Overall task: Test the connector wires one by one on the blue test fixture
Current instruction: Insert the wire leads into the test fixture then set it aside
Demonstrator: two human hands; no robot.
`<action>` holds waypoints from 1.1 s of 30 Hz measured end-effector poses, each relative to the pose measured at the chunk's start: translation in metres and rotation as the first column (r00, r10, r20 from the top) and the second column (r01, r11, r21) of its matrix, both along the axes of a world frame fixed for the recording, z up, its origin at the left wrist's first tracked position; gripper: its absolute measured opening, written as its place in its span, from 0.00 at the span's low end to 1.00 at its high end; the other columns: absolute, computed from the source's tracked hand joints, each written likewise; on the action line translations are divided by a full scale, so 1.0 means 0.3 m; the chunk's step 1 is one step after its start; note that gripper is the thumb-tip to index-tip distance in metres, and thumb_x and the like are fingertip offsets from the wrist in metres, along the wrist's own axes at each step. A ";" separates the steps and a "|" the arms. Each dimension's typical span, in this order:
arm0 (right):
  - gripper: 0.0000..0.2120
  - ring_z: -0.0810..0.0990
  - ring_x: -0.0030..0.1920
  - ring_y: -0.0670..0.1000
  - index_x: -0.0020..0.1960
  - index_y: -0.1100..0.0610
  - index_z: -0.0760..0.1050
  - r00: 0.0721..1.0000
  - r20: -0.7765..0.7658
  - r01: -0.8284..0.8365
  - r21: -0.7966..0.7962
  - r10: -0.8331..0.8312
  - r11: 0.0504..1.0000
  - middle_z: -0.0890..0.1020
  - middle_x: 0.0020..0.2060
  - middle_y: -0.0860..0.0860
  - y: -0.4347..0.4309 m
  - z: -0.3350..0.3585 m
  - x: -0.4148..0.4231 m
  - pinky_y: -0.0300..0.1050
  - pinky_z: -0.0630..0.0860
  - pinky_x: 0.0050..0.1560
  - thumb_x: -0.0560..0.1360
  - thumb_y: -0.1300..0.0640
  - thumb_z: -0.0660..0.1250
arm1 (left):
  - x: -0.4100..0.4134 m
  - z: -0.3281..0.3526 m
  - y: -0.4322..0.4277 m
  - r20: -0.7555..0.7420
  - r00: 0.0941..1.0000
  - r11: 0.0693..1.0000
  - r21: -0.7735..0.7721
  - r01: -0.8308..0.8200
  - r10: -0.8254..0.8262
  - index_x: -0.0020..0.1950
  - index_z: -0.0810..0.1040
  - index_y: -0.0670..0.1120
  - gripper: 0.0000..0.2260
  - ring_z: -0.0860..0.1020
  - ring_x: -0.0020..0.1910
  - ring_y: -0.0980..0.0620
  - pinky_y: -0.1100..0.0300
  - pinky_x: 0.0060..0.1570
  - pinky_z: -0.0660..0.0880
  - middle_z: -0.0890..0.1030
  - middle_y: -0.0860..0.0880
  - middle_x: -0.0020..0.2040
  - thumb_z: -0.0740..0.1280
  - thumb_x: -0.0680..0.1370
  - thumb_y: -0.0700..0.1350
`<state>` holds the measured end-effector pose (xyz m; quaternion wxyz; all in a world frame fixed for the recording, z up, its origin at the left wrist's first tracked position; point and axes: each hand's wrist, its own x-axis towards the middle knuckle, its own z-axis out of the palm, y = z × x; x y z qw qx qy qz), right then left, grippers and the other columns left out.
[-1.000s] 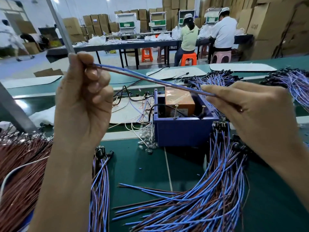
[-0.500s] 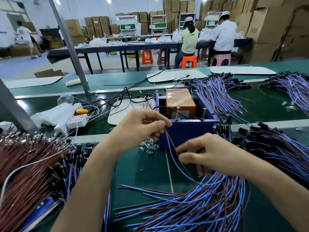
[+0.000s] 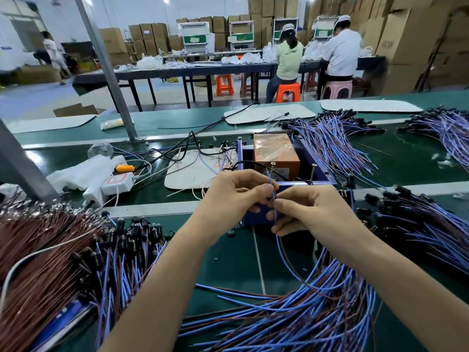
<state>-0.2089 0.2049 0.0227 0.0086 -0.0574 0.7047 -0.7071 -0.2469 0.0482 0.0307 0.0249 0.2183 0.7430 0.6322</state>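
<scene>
Here, left hand (image 3: 233, 196) and right hand (image 3: 312, 212) both pinch one blue wire (image 3: 269, 177) before the blue test fixture (image 3: 323, 171); best steer its tip steadily onto a screw post (image 3: 272, 165).

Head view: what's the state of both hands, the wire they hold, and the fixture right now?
Left hand, pinching the wire near its upper end.
Right hand, pinching the same wire just below.
Wire, upright before the blue test fixture, tip near a screw post; contact unclear.
Blue test fixture, open-topped, orange box inside.
</scene>
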 end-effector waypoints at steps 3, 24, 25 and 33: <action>0.06 0.81 0.27 0.53 0.42 0.63 0.79 0.994 -0.033 0.104 -0.005 -0.104 0.995 0.83 0.31 0.58 0.009 -0.011 -0.017 0.40 0.79 0.29 0.76 0.67 0.65 | -0.007 -0.014 0.012 0.069 0.996 0.995 0.076 -0.061 0.056 0.41 0.78 0.46 0.08 0.78 0.30 0.57 0.66 0.30 0.74 0.84 0.50 0.35 0.65 0.78 0.37; 0.07 0.60 0.20 0.43 0.39 0.57 0.83 0.881 -0.105 0.471 0.094 -0.462 0.877 0.67 0.20 0.46 0.226 -0.088 -0.092 0.31 0.59 0.20 0.75 0.61 0.69 | -0.047 -0.097 0.046 0.072 0.996 0.999 0.002 -0.044 0.043 0.50 0.77 0.43 0.07 0.71 0.26 0.58 0.64 0.28 0.76 0.80 0.49 0.38 0.61 0.80 0.34; 0.07 0.60 0.20 0.43 0.39 0.57 0.83 0.881 -0.107 0.470 0.093 -0.460 0.878 0.67 0.20 0.46 0.227 -0.088 -0.091 0.32 0.59 0.20 0.75 0.61 0.69 | -0.046 -0.097 0.049 0.067 0.997 1.000 -0.010 -0.029 0.029 0.51 0.77 0.44 0.07 0.71 0.26 0.58 0.63 0.28 0.76 0.79 0.49 0.39 0.61 0.79 0.34; 0.08 0.59 0.20 0.44 0.41 0.59 0.82 0.879 -0.101 0.474 0.063 -0.467 0.878 0.65 0.20 0.46 0.232 -0.082 -0.085 0.34 0.57 0.21 0.76 0.61 0.67 | -0.045 -0.104 0.055 0.047 0.999 1.000 0.016 0.007 -0.007 0.55 0.74 0.42 0.09 0.72 0.29 0.59 0.62 0.36 0.80 0.76 0.46 0.41 0.59 0.80 0.32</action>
